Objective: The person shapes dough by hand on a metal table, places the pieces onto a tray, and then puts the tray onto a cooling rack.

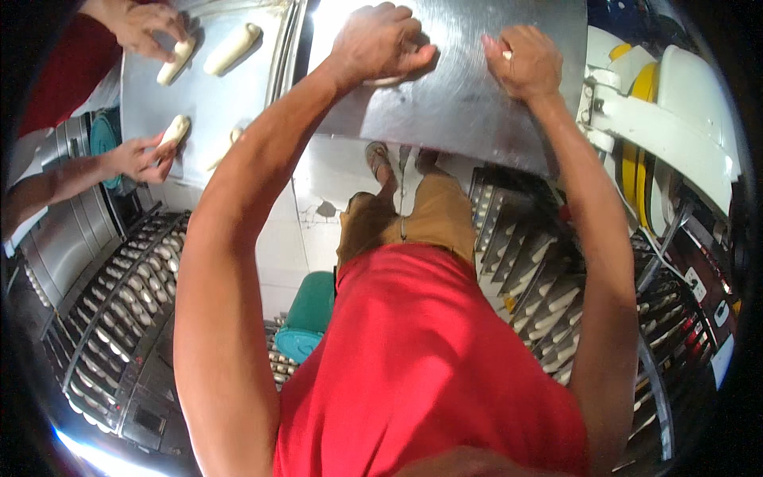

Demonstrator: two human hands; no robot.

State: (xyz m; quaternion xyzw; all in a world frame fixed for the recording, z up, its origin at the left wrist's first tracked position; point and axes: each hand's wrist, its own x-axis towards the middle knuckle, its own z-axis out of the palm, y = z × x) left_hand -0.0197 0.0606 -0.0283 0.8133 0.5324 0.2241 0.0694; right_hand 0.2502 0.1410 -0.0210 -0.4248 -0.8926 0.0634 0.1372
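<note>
Over the shiny metal worktable (469, 107), both my arms reach forward. My left hand (381, 44) is closed on the tabletop with its thumb pointing right; a pale sliver shows under its lower edge, and whatever the fingers hold is hidden. Farther right, my right hand (526, 63) is curled closed, and a small pale bit of dough (507, 55) peeks out between its fingers. The table surface between my two hands is bare. Left of my left hand lies a metal tray (214, 99) carrying several pale dough rolls (233, 49).
At the left, another person's hands (147, 30) handle dough rolls on the tray. Racks (119, 318) filled with dough pieces stand low on both sides. A white machine (668, 119) with a yellow part borders the table's right. A green bin (306, 318) stands beside my body.
</note>
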